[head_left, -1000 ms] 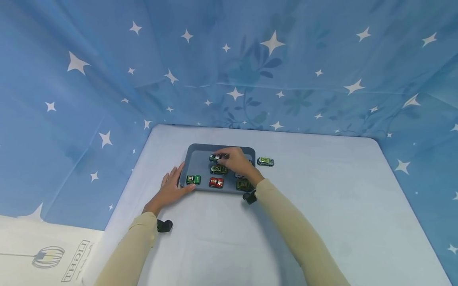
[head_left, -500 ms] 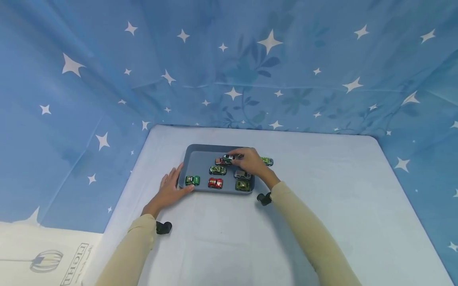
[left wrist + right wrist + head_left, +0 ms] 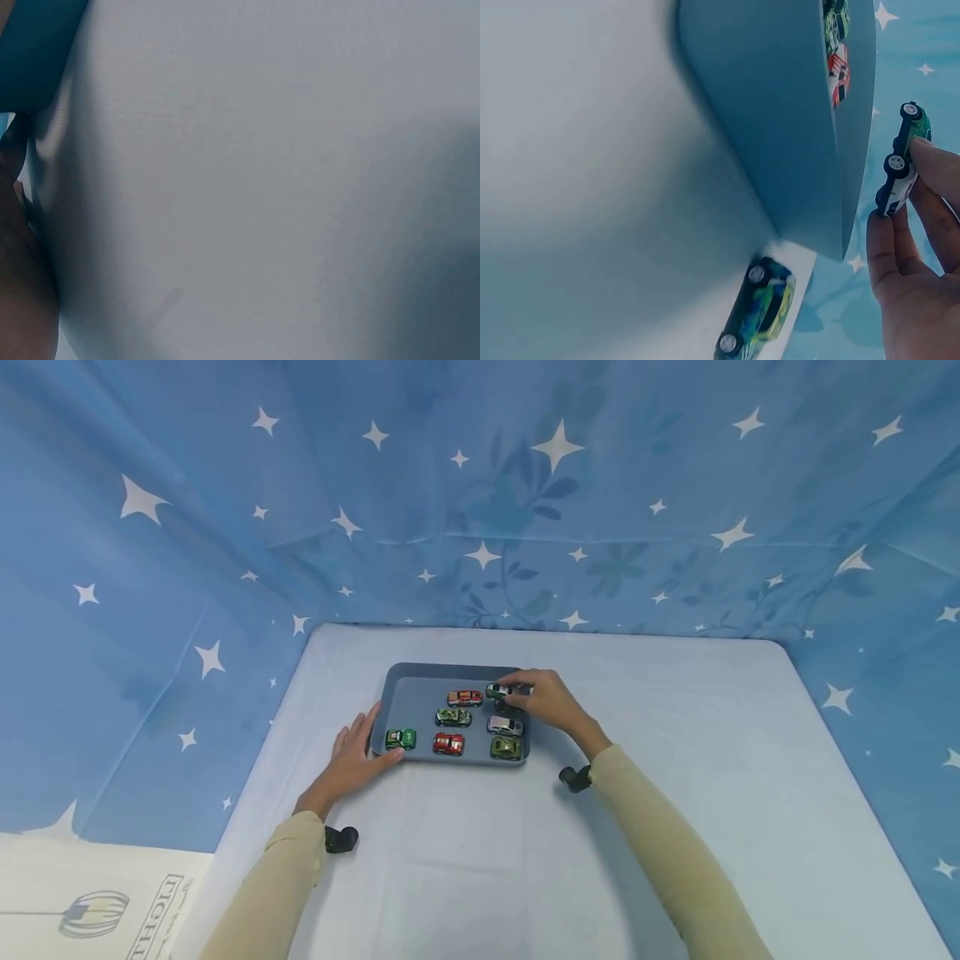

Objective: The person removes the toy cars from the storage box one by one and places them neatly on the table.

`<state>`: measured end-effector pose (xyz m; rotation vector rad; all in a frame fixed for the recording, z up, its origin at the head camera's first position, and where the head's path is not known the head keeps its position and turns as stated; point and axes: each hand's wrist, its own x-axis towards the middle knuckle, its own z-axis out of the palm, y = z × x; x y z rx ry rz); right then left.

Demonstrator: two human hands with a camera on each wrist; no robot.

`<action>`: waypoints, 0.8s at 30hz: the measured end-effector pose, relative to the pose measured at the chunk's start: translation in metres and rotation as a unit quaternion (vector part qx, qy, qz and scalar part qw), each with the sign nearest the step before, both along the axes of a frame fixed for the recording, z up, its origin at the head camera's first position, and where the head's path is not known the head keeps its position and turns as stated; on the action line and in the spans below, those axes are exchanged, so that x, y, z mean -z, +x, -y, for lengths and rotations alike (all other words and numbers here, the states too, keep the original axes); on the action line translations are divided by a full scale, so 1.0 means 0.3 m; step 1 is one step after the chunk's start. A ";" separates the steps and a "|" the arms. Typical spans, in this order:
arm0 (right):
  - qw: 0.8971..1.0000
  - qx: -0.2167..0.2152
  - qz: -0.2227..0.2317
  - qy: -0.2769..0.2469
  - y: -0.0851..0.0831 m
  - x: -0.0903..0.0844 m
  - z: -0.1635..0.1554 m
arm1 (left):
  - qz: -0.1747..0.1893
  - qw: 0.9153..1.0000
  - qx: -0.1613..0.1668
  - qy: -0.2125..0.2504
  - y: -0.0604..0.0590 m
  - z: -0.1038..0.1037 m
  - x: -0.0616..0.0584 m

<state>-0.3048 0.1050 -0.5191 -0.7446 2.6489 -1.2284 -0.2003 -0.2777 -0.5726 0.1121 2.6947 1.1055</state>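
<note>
A grey-blue tray (image 3: 416, 700) lies on the table and holds several toy cars: an orange one (image 3: 465, 697), a camouflage green one (image 3: 453, 717), a silver one (image 3: 505, 725), a green one (image 3: 401, 738), a red one (image 3: 448, 743) and an olive one (image 3: 506, 747). My right hand (image 3: 519, 690) pinches a white and green toy car (image 3: 497, 690) over the tray's back right corner; the right wrist view shows that car (image 3: 898, 161) held clear of the tray (image 3: 780, 112). My left hand (image 3: 352, 756) lies flat beside the tray, thumb against its front left corner.
Another green and blue toy car (image 3: 761, 307) stands on the table just outside the tray's right side, hidden behind my hand in the head view. The pale table (image 3: 487, 860) is ringed by a blue star-printed cloth (image 3: 480, 485). A white box (image 3: 90, 902) sits lower left.
My right hand has carried the white and green car from the tray's back middle rightward to its back right corner, uncovering the orange car. The left hand has stayed put.
</note>
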 end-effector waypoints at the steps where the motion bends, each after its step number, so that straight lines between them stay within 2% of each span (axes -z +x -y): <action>1: 1.000 0.003 0.000 0.000 0.002 0.000 -0.007 | 0.001 1.000 0.000 0.001 0.001 0.001 0.000; 16: 0.999 0.020 -0.031 0.021 0.037 -0.005 -0.122 | 0.000 1.000 -0.002 0.017 0.004 0.009 0.003; 24: 0.998 0.033 -0.043 0.024 0.057 -0.002 -0.187 | -0.017 0.999 -0.005 0.031 0.010 0.009 0.010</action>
